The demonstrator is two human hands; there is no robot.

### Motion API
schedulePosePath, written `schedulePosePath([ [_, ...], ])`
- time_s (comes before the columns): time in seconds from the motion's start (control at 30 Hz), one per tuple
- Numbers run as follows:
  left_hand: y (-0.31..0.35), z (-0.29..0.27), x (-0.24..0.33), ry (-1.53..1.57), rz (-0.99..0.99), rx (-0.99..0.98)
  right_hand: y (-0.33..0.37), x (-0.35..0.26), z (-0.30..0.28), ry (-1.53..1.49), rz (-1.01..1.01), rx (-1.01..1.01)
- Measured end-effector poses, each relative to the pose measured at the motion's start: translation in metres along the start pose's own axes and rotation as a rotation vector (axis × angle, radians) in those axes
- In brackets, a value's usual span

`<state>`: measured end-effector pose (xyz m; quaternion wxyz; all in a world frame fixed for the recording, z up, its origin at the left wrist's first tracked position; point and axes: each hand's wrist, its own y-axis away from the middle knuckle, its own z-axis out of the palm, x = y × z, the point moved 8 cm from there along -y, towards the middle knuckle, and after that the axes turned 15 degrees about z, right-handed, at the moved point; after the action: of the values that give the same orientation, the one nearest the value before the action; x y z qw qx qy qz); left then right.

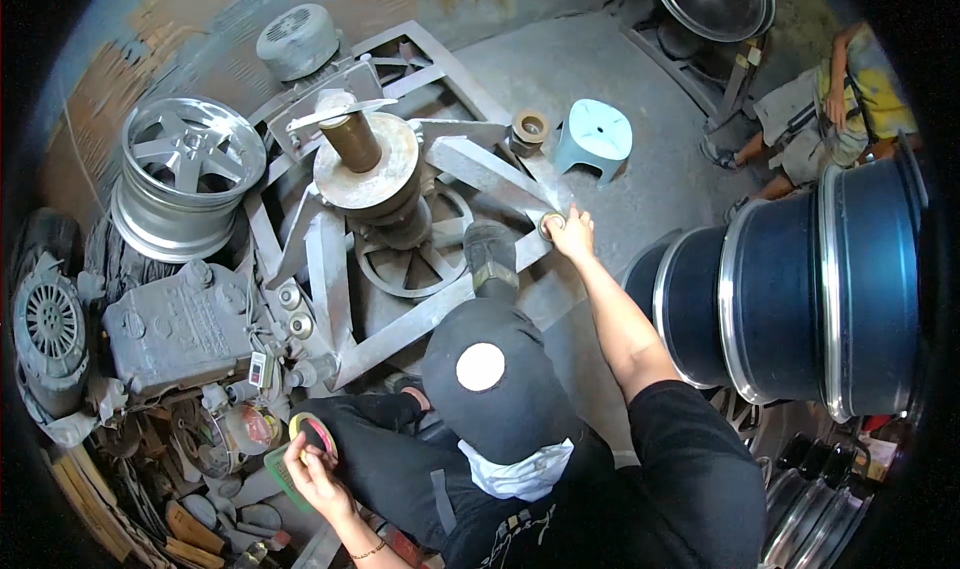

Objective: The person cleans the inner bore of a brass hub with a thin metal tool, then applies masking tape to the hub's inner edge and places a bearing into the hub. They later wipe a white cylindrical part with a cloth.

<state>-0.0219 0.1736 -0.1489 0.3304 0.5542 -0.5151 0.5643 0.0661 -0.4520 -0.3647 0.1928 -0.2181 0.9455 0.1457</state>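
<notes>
My left hand (318,484) is closed on a yellow and pink ring that looks like a tape roll (326,435), at the lower left beside a green edged thing (285,477). My right arm reaches forward to the metal frame. There my right hand (572,233) has its fingers closed around a small brass-coloured ring (547,225) at the frame's corner. Beyond it the grey frame (400,331) carries an upright brown shaft (352,145) on a round hub, with a spoked wheel (412,287) below. A grey shoe (489,247) rests at the frame's near side.
A silver wheel rim (190,149) and a dusty grey metal box (180,329) stand left; tools and scrap (220,499) crowd below. A pale blue stool (597,134) is ahead. Large dark rims (780,289) stack at right; another person (825,109) sits at far right.
</notes>
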Motion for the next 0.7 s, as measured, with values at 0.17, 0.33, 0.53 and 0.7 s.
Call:
schedulePosePath([
  [0.17,-0.019,0.046,0.036,0.082,0.064,-0.104,0.033,-0.068,-0.049,-0.471,-0.197,-0.128],
  [0.33,-0.054,0.128,0.086,-0.47,0.487,-0.505,0.12,-0.198,-0.162,-0.658,-0.658,-0.127],
  [0.53,-0.11,0.17,0.113,-0.376,0.776,-0.387,0.18,-0.346,-0.224,-0.394,-1.089,0.317],
  [0.7,-0.151,0.206,0.14,-0.374,1.051,-0.34,0.151,-0.393,-0.175,-0.145,-0.963,-0.238],
])
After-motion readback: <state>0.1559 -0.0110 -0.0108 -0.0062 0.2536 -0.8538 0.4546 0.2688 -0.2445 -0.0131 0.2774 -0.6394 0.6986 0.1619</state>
